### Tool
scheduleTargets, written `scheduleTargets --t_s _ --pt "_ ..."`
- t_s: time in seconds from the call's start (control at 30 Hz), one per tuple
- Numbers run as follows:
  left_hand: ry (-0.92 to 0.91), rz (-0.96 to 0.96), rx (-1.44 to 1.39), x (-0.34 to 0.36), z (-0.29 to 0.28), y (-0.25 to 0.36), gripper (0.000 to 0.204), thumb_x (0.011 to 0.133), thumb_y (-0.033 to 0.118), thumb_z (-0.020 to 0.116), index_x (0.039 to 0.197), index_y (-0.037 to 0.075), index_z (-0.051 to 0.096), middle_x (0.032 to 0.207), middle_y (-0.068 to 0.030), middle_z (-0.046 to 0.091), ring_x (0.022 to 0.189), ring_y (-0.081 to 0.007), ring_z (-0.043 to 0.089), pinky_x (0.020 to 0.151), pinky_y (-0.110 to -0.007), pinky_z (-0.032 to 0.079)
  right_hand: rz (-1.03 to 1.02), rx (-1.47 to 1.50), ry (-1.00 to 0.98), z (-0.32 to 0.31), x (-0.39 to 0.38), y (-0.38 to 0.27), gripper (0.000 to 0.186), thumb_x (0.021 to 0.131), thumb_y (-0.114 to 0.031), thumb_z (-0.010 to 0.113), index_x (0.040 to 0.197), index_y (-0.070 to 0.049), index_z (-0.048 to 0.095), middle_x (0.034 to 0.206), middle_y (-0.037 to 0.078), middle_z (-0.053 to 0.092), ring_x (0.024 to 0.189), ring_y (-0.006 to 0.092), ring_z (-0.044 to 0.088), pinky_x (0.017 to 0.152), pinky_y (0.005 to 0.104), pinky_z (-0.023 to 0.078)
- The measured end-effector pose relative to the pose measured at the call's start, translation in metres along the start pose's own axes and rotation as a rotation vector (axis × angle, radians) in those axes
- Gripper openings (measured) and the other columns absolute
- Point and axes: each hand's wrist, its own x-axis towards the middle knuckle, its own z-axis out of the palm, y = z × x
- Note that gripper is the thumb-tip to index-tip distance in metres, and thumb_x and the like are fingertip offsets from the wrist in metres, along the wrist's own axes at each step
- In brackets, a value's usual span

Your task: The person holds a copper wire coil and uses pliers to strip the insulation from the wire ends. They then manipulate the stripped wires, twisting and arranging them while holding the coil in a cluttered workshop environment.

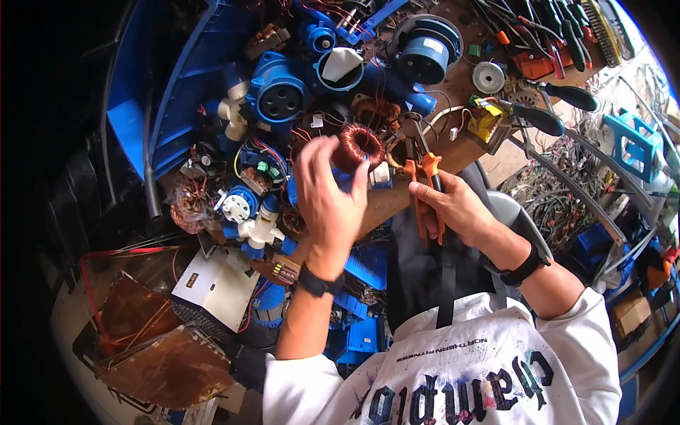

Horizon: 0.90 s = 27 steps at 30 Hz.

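Observation:
My left hand [329,202] is raised over the bench with fingers curved and apart. Its thumb tip meets or overlaps the lower edge of a copper-wound ring coil [361,142]; I cannot tell if they touch. My right hand [450,205] grips orange-and-black handled pliers [428,171], jaws pointing away from me, just right of the coil. A white cylindrical part [379,177] lies below the coil, among loose wires and copper windings.
Blue housings [276,95], white-and-blue fittings [258,230] and hand tools [545,39] crowd the wooden bench [460,149]. A white metal case [212,287] sits lower left. Tangled cables [545,191] and a blue plastic frame [634,145] are at the right.

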Motion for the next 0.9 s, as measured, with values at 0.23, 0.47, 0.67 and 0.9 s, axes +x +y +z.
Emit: scheduleTargets --t_s 0.23,0.47,0.67,0.9 --pt "-0.614 -0.748 -1.019 -0.042 0.006 0.037 0.029 0.103 0.033 0.042 0.101 0.005 0.051 0.079 -0.0032 0.060 0.065 -0.0103 0.059 0.052 -0.024 0.049 -0.049 0.292 -0.041 0.019 -0.002 0.002 0.025 0.099 -0.031 0.053 0.095 -0.006 0.049 0.061 0.001 0.051 0.046 0.0119 0.053 0.038 0.0259 0.046" --pt "-0.609 -0.849 -1.189 -0.038 0.004 0.046 0.047 0.105 0.041 0.027 0.086 0.007 0.052 0.064 -0.0047 0.058 0.048 -0.0117 0.055 0.041 -0.023 0.045 -0.023 0.407 -0.060 0.033 -0.011 -0.009 0.024 0.100 -0.030 0.050 0.094 -0.008 0.046 0.059 -0.002 0.041 0.044 0.0100 0.045 0.035 0.0280 0.041" --pt "-0.598 -0.835 -1.010 -0.038 0.002 0.012 0.049 0.101 0.053 0.030 0.081 0.011 0.047 0.053 0.0031 0.039 0.038 -0.0040 0.033 0.034 -0.021 0.027 0.069 0.154 -0.075 0.006 -0.012 -0.025 0.022 0.098 -0.028 0.056 0.092 -0.009 0.047 0.056 -0.002 0.039 0.039 0.0089 0.039 0.033 0.0281 0.037" --pt "-0.521 -0.664 -1.162 -0.039 0.002 0.040 0.049 0.105 0.042 0.027 0.092 0.006 0.057 0.054 0.0038 0.043 0.043 -0.0065 0.044 0.038 -0.021 0.036 -0.172 0.257 -0.045 0.026 -0.016 -0.014 0.013 0.090 -0.009 0.058 0.101 -0.004 0.051 0.073 0.006 0.061 0.055 0.0149 0.061 0.048 0.0285 0.052"
